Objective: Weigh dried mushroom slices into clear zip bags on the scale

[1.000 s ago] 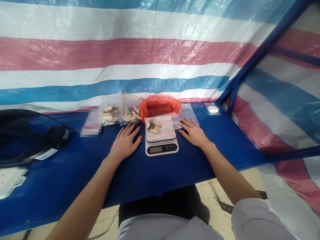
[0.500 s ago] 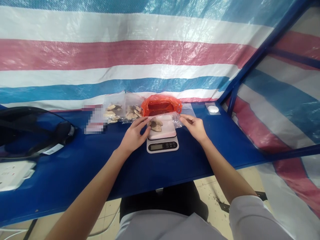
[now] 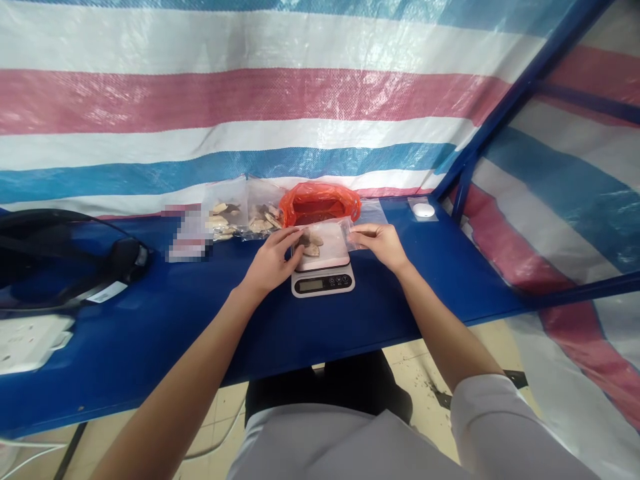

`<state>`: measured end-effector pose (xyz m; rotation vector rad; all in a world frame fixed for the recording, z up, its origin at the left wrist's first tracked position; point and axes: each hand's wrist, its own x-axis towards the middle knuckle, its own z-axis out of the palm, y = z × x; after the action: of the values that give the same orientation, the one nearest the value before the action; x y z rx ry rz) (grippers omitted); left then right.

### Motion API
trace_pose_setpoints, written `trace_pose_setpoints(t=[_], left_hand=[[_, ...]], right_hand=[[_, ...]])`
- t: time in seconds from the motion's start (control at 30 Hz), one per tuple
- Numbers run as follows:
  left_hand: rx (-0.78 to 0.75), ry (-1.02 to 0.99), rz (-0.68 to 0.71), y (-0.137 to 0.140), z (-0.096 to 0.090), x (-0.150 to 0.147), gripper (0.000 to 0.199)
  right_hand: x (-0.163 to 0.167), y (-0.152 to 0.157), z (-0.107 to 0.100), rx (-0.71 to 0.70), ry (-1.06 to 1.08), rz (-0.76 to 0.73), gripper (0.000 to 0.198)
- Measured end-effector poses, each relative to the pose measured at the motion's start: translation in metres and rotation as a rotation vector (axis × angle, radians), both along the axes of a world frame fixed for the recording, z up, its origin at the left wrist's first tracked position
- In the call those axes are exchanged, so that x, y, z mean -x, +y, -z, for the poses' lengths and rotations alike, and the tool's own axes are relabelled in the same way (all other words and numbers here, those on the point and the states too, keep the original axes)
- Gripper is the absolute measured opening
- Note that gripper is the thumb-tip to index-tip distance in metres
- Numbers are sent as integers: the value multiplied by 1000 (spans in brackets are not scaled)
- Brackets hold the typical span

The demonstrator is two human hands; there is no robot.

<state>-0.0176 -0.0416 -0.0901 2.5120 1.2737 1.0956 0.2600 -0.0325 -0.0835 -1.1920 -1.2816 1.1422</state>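
Note:
A digital kitchen scale (image 3: 324, 283) stands on the blue table, its display facing me. Across its white platform lies a clear plastic zip bag (image 3: 345, 230) with a few tan, brown-edged dried slices (image 3: 313, 245) inside. My left hand (image 3: 273, 262) grips the bag's left end, its fingers and thumb curved beside the slices. At the other end, my right hand (image 3: 383, 247) pinches the bag's edge between thumb and fingers. An orange-red plastic bag (image 3: 320, 193) sits open just behind the scale; its contents are hard to make out.
Left of the orange bag, clear bags of dried slices (image 3: 225, 217) lean near the striped sheet (image 3: 225, 100). A white rounded case (image 3: 423, 211) lies back right. Black headgear (image 3: 125, 257) and a white power strip (image 3: 33, 340) occupy the left side.
My right hand has moved slightly left toward the scale with the bag's edge in its fingers. My left hand keeps its place at the other end. The camera view has shifted slightly.

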Motion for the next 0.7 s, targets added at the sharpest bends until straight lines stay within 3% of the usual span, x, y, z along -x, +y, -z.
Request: trace_pose_setpoints(t=[0.17,0.33,0.5,0.7], left_hand=[[-11,-22,-16,3,-7,-6,38],[68,-114,-18,12,-27,-17,37],[312,-281,-14,25,-48,-30,39],[601,-508,97,35,-62,-33,42]], right_hand=[[-3,2,-10,-77,-110,-90,29],[0,8,-34,-221,-239,-177,20],[9,21,-60,-363,-328,-255,14],[17,31,-77,-389,-359,-321,13]])
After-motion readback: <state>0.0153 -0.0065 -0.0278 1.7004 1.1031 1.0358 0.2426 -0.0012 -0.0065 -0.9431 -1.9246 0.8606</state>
